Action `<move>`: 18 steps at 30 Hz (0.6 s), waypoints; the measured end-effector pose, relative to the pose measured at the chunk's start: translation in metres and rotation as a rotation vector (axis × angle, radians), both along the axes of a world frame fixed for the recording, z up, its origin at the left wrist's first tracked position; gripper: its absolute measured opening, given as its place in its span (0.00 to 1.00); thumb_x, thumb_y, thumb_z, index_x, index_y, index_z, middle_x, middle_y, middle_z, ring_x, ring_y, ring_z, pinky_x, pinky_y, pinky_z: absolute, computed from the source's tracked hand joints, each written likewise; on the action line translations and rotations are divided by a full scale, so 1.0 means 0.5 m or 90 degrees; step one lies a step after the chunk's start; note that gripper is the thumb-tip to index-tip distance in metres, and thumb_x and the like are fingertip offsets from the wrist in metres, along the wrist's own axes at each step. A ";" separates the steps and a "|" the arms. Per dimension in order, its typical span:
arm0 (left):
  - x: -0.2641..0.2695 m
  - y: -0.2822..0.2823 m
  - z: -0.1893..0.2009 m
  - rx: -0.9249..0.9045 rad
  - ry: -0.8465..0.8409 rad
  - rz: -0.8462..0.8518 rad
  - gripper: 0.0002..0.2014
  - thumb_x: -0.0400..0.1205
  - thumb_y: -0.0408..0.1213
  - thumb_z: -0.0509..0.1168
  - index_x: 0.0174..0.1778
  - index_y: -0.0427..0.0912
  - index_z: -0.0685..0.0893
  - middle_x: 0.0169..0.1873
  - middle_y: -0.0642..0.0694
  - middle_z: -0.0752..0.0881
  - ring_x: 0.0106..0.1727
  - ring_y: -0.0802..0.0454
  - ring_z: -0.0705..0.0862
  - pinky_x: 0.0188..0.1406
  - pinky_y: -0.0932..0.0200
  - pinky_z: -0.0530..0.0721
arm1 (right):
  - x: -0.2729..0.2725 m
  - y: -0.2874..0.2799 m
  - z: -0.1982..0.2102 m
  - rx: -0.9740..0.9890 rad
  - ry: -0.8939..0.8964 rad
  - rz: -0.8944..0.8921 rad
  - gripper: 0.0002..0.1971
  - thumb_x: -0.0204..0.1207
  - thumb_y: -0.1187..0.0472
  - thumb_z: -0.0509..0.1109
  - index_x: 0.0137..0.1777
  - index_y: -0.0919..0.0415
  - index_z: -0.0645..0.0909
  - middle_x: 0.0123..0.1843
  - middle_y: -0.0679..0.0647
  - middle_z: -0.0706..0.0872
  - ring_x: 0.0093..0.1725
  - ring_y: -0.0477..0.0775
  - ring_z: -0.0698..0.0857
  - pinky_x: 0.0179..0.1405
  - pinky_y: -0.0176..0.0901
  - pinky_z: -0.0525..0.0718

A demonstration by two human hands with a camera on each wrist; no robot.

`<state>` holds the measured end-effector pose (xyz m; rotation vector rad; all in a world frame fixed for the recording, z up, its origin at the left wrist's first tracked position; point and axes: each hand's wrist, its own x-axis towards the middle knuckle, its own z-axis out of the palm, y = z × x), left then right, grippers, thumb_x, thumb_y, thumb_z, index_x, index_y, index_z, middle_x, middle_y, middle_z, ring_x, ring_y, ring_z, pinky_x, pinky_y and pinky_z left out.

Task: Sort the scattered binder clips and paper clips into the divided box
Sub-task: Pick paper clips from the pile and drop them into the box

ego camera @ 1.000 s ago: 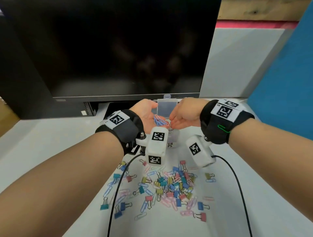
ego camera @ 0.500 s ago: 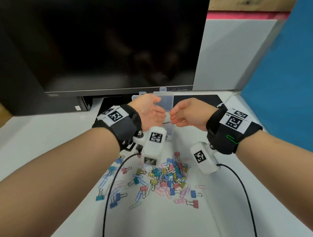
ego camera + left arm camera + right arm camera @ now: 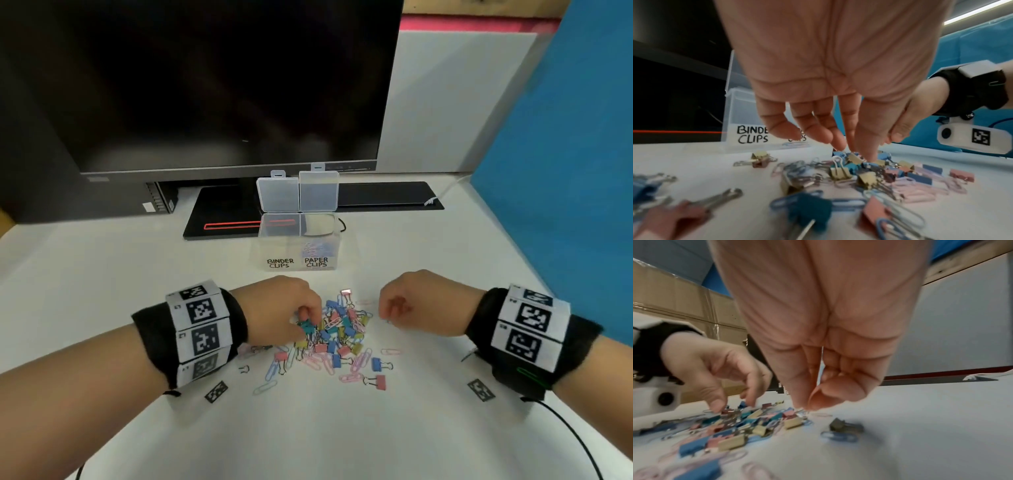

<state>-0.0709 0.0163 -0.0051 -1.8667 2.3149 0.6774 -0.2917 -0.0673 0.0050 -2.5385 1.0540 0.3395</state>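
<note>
Left hand [image 3: 279, 310] fingers spread, touching pile [image 3: 337, 337]; right hand [image 3: 416, 308] pinched, contents unclear. Clips light, slippery: pinch edges.

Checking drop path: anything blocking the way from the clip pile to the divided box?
Nothing visible. Bare table lies between the clip pile and the divided box, and both lids stand open. The left hand and right hand flank the pile.

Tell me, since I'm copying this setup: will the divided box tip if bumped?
Likely it slides or tips easily. The divided box looks like thin clear plastic, holding only a few paper clips. Its raised lids put weight high and rearward, so a knock could probably topple it backward.
</note>
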 end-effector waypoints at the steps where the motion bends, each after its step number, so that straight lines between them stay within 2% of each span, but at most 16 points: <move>1: -0.004 -0.002 -0.005 -0.009 0.008 -0.003 0.14 0.78 0.41 0.67 0.61 0.53 0.82 0.52 0.55 0.80 0.47 0.60 0.75 0.40 0.72 0.69 | 0.005 0.002 -0.008 -0.007 -0.033 -0.002 0.11 0.76 0.64 0.64 0.54 0.55 0.85 0.44 0.44 0.83 0.44 0.46 0.80 0.44 0.28 0.76; 3: -0.015 -0.008 -0.010 -0.020 0.013 -0.005 0.17 0.79 0.43 0.67 0.64 0.52 0.81 0.55 0.53 0.80 0.48 0.59 0.74 0.39 0.73 0.69 | 0.025 0.006 -0.022 -0.014 -0.069 -0.014 0.10 0.76 0.61 0.67 0.56 0.54 0.82 0.47 0.48 0.83 0.45 0.48 0.80 0.48 0.35 0.79; 5: -0.028 -0.014 -0.015 -0.031 0.003 -0.007 0.18 0.79 0.43 0.67 0.65 0.51 0.81 0.57 0.52 0.81 0.47 0.59 0.73 0.41 0.70 0.70 | 0.052 0.013 -0.030 -0.012 -0.077 -0.019 0.11 0.75 0.57 0.70 0.57 0.54 0.80 0.47 0.47 0.81 0.46 0.49 0.79 0.47 0.38 0.78; 9: -0.038 -0.022 -0.021 -0.038 -0.018 0.001 0.13 0.78 0.40 0.67 0.59 0.48 0.83 0.55 0.50 0.83 0.44 0.58 0.75 0.45 0.67 0.71 | 0.090 0.022 -0.038 -0.022 -0.041 0.017 0.14 0.73 0.56 0.72 0.58 0.57 0.79 0.45 0.48 0.78 0.45 0.50 0.76 0.37 0.36 0.71; 12: -0.031 -0.017 -0.021 -0.029 -0.020 0.012 0.10 0.78 0.37 0.66 0.54 0.45 0.85 0.51 0.48 0.85 0.43 0.56 0.76 0.43 0.66 0.73 | 0.091 0.016 -0.039 -0.044 -0.038 0.024 0.11 0.74 0.59 0.70 0.55 0.60 0.80 0.44 0.48 0.77 0.44 0.51 0.76 0.34 0.36 0.70; 14: -0.020 -0.010 -0.019 -0.025 -0.003 0.024 0.08 0.79 0.36 0.66 0.52 0.45 0.85 0.48 0.49 0.87 0.41 0.57 0.77 0.42 0.66 0.75 | 0.082 0.007 -0.040 -0.052 -0.038 0.020 0.06 0.76 0.61 0.68 0.51 0.60 0.80 0.41 0.47 0.77 0.41 0.48 0.76 0.30 0.30 0.67; 16: -0.007 -0.004 -0.018 -0.025 0.005 0.034 0.06 0.80 0.35 0.66 0.51 0.46 0.86 0.47 0.50 0.88 0.40 0.58 0.78 0.38 0.69 0.75 | 0.069 -0.002 -0.040 -0.052 -0.042 0.006 0.02 0.76 0.63 0.67 0.48 0.58 0.79 0.39 0.46 0.76 0.39 0.44 0.75 0.29 0.26 0.65; 18: 0.004 0.000 -0.019 -0.040 -0.004 0.047 0.07 0.80 0.35 0.65 0.51 0.45 0.86 0.47 0.50 0.87 0.40 0.58 0.77 0.35 0.72 0.73 | 0.058 -0.011 -0.039 -0.053 -0.042 -0.015 0.03 0.76 0.63 0.67 0.48 0.57 0.80 0.42 0.47 0.78 0.42 0.47 0.77 0.31 0.28 0.68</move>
